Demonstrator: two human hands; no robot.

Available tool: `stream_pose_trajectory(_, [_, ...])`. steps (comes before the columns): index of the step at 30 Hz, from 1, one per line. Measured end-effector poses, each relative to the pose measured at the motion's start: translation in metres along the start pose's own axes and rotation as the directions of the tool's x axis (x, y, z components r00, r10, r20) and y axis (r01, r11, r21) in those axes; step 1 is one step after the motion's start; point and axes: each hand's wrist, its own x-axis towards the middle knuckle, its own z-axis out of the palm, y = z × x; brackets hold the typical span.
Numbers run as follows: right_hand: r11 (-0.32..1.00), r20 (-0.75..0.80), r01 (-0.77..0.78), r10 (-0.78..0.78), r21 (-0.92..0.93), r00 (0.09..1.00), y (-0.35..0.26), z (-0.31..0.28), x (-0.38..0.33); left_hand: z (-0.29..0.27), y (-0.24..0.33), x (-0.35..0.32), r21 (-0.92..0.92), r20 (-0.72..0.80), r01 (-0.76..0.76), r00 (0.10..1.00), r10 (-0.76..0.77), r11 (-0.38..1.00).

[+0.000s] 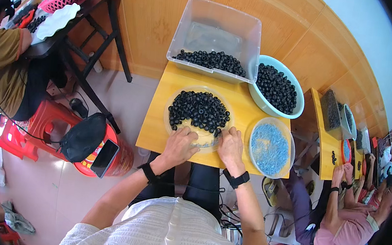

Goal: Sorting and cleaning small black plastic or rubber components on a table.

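A round shallow clear tray [168,101] lies on the yellow table, heaped with small round black parts [199,109] that have holes in them. My left hand [180,145] is at the tray's near left rim, its fingers curled together. Opposite it, my right hand [231,148] rests at the near right rim, with fingers bent and pressed together beside the black parts. Whatever either hand pinches is hidden or too small to make out. Between the hands, a few small silvery pieces [203,144] lie in the tray.
At the back stands a clear plastic bin [215,31] with more black parts. Beside it is a pale blue basin [296,111] full of them. A round tray [291,166] of tiny bluish-silver pieces sits right. A phone [105,158] lies on a red stool; people work on both sides.
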Motion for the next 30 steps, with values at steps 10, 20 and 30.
stream_pose_trajectory(10, [0.884, -0.123, 0.039, 0.022, 0.465, 0.992, -0.004, -0.002, -0.001, 0.002, -0.01, 0.002, -0.119, -0.021, 0.035, 0.999, -0.038, 0.992])
stream_pose_trajectory(20, [0.947, -0.037, 0.008, 0.004, 0.321, 0.999, -0.015, 0.015, -0.003, 0.022, -0.011, 0.016, -0.241, -0.015, 0.075, 0.997, -0.081, 0.968])
stream_pose_trajectory(30, [0.906, -0.17, -0.02, 0.102, 0.424, 0.98, 0.001, 0.015, 0.013, 0.011, -0.022, 0.019, -0.478, -0.256, 0.091, 0.937, -0.237, 0.873])
